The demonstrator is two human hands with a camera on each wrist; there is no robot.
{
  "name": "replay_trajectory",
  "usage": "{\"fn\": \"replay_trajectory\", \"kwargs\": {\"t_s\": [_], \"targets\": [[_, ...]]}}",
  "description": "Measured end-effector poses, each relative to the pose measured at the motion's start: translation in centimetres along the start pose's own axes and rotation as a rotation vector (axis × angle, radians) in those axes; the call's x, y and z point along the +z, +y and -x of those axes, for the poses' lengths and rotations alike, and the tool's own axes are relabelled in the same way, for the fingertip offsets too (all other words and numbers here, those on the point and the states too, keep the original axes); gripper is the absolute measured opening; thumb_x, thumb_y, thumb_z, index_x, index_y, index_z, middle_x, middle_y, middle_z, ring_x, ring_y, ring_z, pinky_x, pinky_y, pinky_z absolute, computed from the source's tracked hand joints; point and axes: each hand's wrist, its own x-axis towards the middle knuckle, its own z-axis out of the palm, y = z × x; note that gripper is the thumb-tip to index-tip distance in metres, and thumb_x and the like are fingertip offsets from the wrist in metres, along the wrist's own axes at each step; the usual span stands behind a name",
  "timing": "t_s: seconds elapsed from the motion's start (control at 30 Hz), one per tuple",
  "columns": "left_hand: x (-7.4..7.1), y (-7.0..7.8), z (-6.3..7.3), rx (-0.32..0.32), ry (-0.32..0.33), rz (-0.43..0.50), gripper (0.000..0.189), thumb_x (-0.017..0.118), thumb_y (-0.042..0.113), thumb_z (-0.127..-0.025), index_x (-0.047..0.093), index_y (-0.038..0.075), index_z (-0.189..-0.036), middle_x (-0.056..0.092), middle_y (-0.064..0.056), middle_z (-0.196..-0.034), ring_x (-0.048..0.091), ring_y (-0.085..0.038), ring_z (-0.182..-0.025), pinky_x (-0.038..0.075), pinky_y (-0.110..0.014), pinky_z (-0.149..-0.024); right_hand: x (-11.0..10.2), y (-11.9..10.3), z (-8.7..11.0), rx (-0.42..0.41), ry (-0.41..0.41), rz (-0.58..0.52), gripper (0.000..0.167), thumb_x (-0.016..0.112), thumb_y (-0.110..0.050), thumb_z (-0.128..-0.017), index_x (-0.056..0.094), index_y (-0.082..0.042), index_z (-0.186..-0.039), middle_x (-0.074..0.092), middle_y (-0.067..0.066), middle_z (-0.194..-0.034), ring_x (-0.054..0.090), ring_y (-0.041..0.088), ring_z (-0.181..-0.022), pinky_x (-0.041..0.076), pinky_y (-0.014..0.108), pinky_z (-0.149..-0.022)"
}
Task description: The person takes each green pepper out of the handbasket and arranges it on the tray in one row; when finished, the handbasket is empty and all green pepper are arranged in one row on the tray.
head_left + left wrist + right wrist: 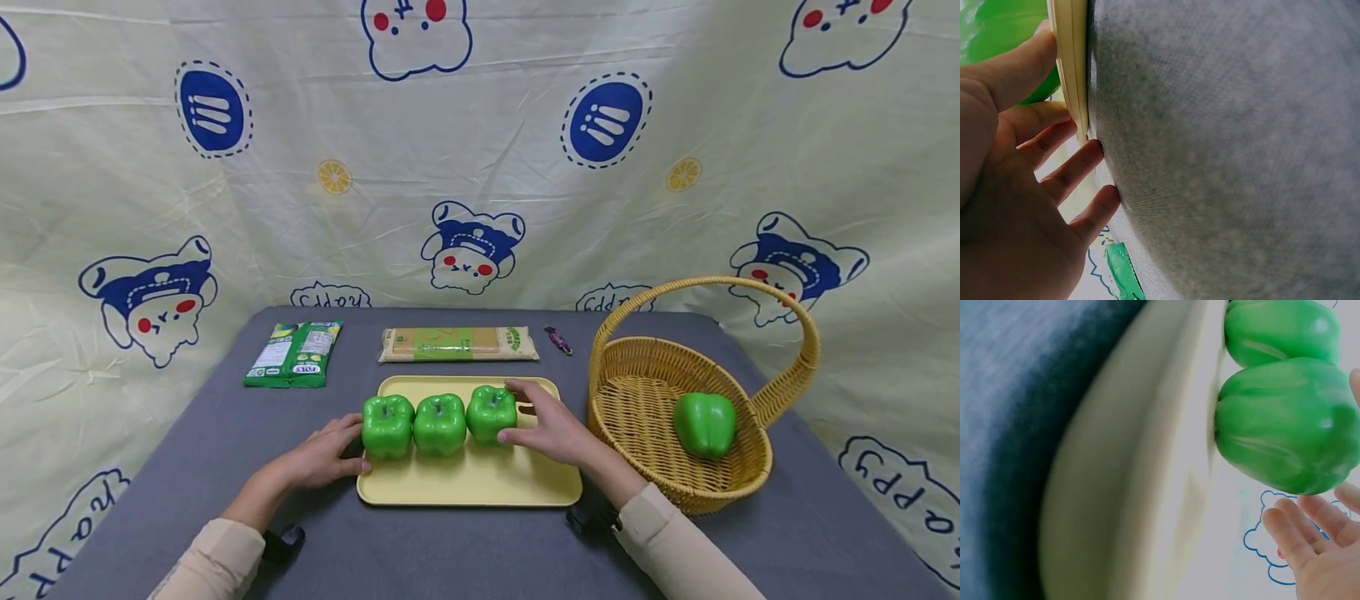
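Three green bell peppers stand in a row on a yellow tray (472,487): the left pepper (387,427), the middle pepper (439,425) and the right pepper (489,413). My left hand (327,452) is at the tray's left edge, beside the left pepper, its fingers spread; its thumb lies at the tray rim (1072,69) in the left wrist view. My right hand (553,423) has thumb and index finger on two sides of the right pepper (1288,425), pinching it, while its other fingers extend loosely below it in the right wrist view.
A wicker basket (630,450) with a tall handle stands at the right, holding another green bell pepper (705,425). Along the back lie a green snack packet (294,355), a long noodle-like package (459,343) and a small purple wrapped piece (558,340).
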Motion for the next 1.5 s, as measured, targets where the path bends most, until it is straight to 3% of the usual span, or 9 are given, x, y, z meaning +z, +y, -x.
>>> {"fn": "replay_trajectory", "kwargs": {"t_s": [0.53, 0.8, 1.37, 1.5], "targets": [[0.0, 0.2, 0.1, 0.005, 0.003, 0.002, 0.068, 0.066, 0.033, -0.087, 0.041, -0.002, -0.14, 0.037, -0.023, -0.144, 0.031, -0.046, -0.134, 0.025, -0.066, -0.103, -2.6, -1.6, 2.3, -0.116, 0.127, 0.183, 0.074, 0.078, -0.029, -0.078, 0.043, -0.005, -0.139, 0.053, 0.014, -0.133, 0.053, 0.03, -0.121, 0.045, 0.048, -0.098], [0.2, -0.2, 0.0, 0.028, 0.021, -0.003, 0.069, 0.065, 0.037, -0.087, 0.042, -0.002, -0.139, 0.038, -0.023, -0.143, 0.032, -0.047, -0.132, 0.026, -0.066, -0.101, -4.4, -2.3, 3.3, -0.036, 0.14, 0.229, 0.075, 0.076, -0.035, -0.079, 0.042, -0.008, -0.14, 0.05, 0.013, -0.136, 0.05, 0.031, -0.124, 0.044, 0.049, -0.098], [0.1, -0.1, 0.0, 0.014, 0.017, 0.005, 0.067, 0.066, 0.032, -0.088, 0.041, -0.003, -0.139, 0.038, -0.022, -0.144, 0.033, -0.045, -0.133, 0.025, -0.065, -0.103, -7.6, -2.1, 5.4, 0.105, 0.2, 0.359, 0.069, 0.073, -0.034, -0.082, 0.043, -0.007, -0.138, 0.053, 0.015, -0.132, 0.05, 0.034, -0.121, 0.042, 0.054, -0.097], [0.2, -0.1, 0.0, 0.017, 0.017, 0.001, 0.067, 0.065, 0.033, -0.088, 0.041, -0.003, -0.139, 0.038, -0.022, -0.144, 0.033, -0.045, -0.133, 0.026, -0.065, -0.103, -8.3, -1.9, 5.9, 0.097, 0.226, 0.364, 0.066, 0.072, -0.035, -0.083, 0.046, -0.006, -0.136, 0.055, 0.015, -0.13, 0.051, 0.034, -0.119, 0.042, 0.053, -0.096]]}}
